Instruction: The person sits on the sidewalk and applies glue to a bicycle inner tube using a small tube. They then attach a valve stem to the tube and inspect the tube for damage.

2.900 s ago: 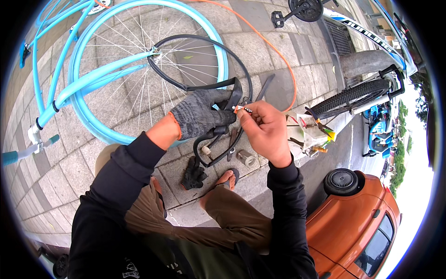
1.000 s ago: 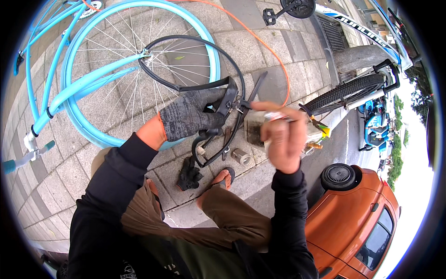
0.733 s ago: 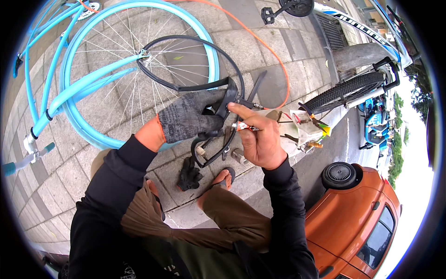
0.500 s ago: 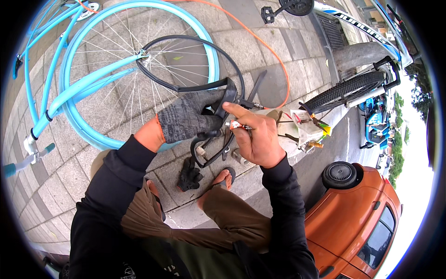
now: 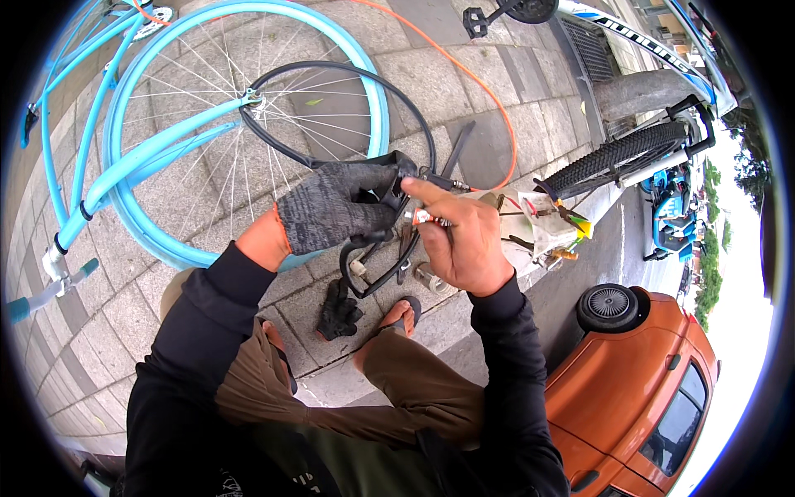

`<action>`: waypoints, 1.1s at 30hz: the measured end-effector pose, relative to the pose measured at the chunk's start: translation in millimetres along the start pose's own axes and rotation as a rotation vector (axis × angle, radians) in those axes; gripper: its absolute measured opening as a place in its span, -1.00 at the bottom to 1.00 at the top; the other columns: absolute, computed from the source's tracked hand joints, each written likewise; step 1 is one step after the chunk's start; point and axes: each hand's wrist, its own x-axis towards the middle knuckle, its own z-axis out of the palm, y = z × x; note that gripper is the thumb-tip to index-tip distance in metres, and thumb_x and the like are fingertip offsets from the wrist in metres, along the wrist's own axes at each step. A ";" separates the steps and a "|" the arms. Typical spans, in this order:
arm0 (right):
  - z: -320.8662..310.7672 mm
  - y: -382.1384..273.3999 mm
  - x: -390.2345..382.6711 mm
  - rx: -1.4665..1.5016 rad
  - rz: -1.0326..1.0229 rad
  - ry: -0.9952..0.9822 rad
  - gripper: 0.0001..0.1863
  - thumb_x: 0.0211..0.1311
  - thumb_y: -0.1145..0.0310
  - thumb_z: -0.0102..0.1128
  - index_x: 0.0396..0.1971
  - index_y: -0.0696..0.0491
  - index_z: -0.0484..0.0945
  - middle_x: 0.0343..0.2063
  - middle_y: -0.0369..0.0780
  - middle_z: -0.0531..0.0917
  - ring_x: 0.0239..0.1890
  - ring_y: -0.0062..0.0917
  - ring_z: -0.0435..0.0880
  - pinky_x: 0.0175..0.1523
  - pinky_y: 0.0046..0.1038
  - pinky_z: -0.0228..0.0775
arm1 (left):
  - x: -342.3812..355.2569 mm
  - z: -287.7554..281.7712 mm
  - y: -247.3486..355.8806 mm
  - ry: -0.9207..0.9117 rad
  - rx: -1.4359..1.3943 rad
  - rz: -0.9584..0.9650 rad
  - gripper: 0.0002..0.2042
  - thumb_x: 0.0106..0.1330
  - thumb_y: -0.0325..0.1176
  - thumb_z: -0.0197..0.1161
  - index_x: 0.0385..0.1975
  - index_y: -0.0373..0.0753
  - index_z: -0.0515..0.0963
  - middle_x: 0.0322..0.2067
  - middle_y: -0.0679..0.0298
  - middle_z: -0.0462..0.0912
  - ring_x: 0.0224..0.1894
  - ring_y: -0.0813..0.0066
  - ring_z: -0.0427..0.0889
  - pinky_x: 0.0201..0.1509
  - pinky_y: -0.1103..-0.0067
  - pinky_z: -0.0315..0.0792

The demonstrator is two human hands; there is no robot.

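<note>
My left hand (image 5: 335, 207), in a grey knit glove, grips a folded stretch of black bicycle inner tube (image 5: 401, 159). My bare right hand (image 5: 470, 244) holds a small red-and-white squeeze tube (image 5: 423, 216) between thumb and curled fingers. Its index finger reaches out to the inner tube beside my gloved fingertips; whether it presses on the rubber I cannot tell. The rest of the inner tube loops over a spoked wheel with a light blue tyre (image 5: 378, 108) and hangs below my left hand. On the paving beneath lies a black glove (image 5: 338, 311).
An orange air hose (image 5: 507, 137) runs to a dark fitting (image 5: 445, 182) beyond my right hand. A whitish container of tools (image 5: 538, 228) stands to the right. A bicycle with a knobbly tyre (image 5: 617, 161) lies behind it. An orange car (image 5: 629, 373) is parked at lower right.
The folded part of the inner tube above my left hand has dropped lower. My right hand has shifted slightly to the right, still holding the squeeze tube.
</note>
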 end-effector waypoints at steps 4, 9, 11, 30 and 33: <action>7.2 -2.7 0.4 0.006 -0.041 0.012 -0.66 0.24 0.51 0.39 -0.06 0.09 0.46 0.14 -0.10 0.73 -0.38 -0.25 0.79 -0.31 -0.32 0.61 | 1.1 0.6 -7.5 -0.018 -0.005 0.091 -0.56 0.35 -0.52 0.39 0.25 -0.30 0.59 -0.07 0.26 0.77 -0.08 0.62 0.67 0.01 0.54 0.64; -1.1 0.8 -1.8 -0.029 -0.007 -0.004 -0.63 0.23 0.50 0.42 -0.04 0.10 0.46 0.12 -0.10 0.74 -0.39 -0.26 0.78 -0.32 -0.33 0.61 | -0.7 -0.3 7.7 -0.035 -0.023 -0.033 -0.57 0.35 -0.52 0.40 0.23 -0.30 0.60 -0.05 0.25 0.77 -0.06 0.62 0.68 0.03 0.55 0.65; 3.3 -1.0 -3.3 0.000 -0.041 0.011 -0.65 0.24 0.50 0.40 -0.04 0.10 0.47 0.12 -0.10 0.74 -0.39 -0.26 0.79 -0.31 -0.33 0.62 | 1.2 0.5 -0.7 -0.013 -0.042 0.023 -0.58 0.34 -0.52 0.42 0.21 -0.29 0.62 -0.05 0.26 0.78 -0.06 0.62 0.68 0.03 0.55 0.65; 3.5 -6.5 0.2 0.006 0.015 -0.026 -0.75 0.38 0.55 0.24 -0.02 0.16 0.41 0.07 0.02 0.75 -0.25 -0.16 0.84 -0.18 -0.28 0.68 | 2.7 -0.7 -7.9 -0.007 0.006 0.024 -0.50 0.31 -0.50 0.46 0.28 -0.24 0.58 -0.01 0.24 0.75 -0.08 0.60 0.67 -0.03 0.55 0.66; 10.3 1.7 0.5 0.039 0.008 0.068 -0.71 0.27 0.49 0.39 -0.08 0.12 0.51 0.09 -0.10 0.75 -0.32 -0.24 0.82 -0.27 -0.32 0.65 | 2.8 1.1 -6.3 0.000 0.032 0.048 -0.48 0.30 -0.50 0.47 0.29 -0.25 0.57 -0.02 0.26 0.74 -0.08 0.61 0.65 -0.03 0.55 0.65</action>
